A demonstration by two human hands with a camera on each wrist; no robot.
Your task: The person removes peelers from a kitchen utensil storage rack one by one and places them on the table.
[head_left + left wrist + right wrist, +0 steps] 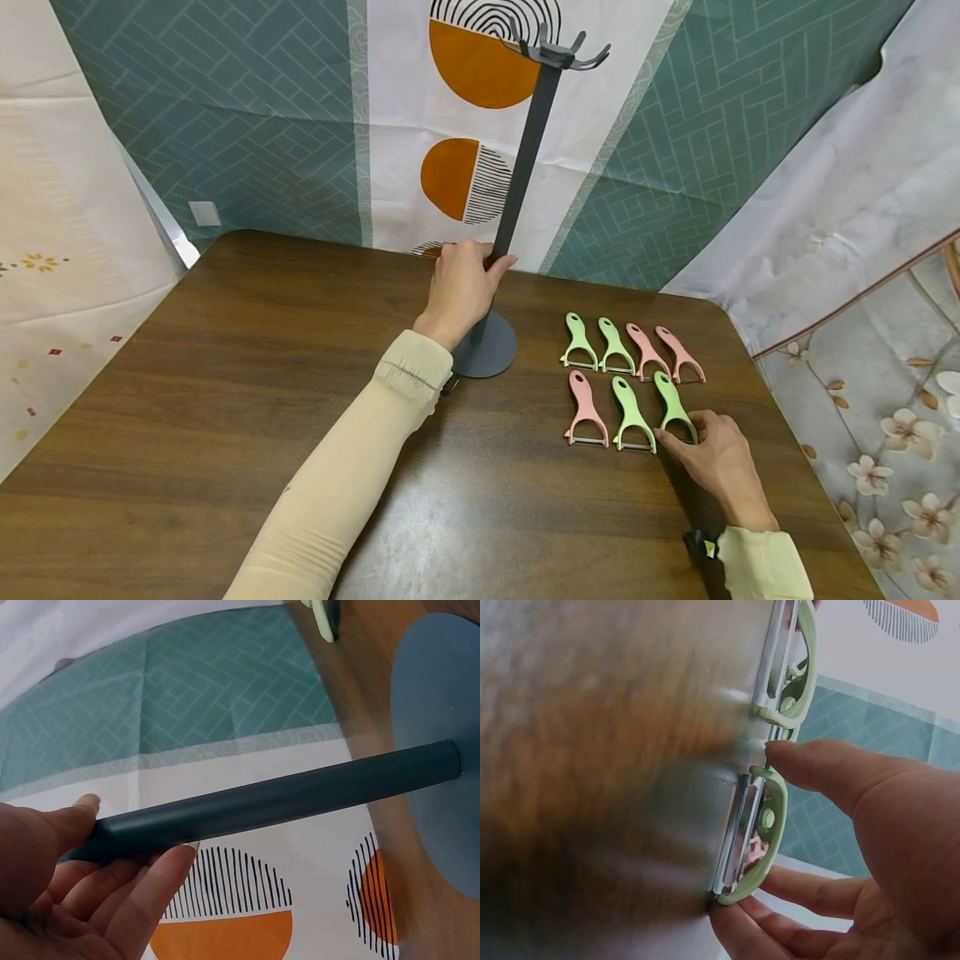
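Observation:
My left hand (461, 287) grips the post (262, 802) of a dark grey stand, thumb on one side and fingers on the other. The stand's round base (487, 346) rests on the table, and the post leans to the right in the head view. At the right end of the front row, my right hand (716, 458) pinches a green peeler (670, 398) across its blade end, between thumb and fingers. That peeler (776, 825) still lies on the table. Beside it are another green peeler (628, 404) and a pink peeler (581, 400).
Behind the front row lie two green peelers (576, 333) and two pink peelers (678, 348). Curved hooks (558, 54) top the stand. The brown wooden table (187, 400) extends to the left, and a patterned cloth (277, 150) hangs at its back edge.

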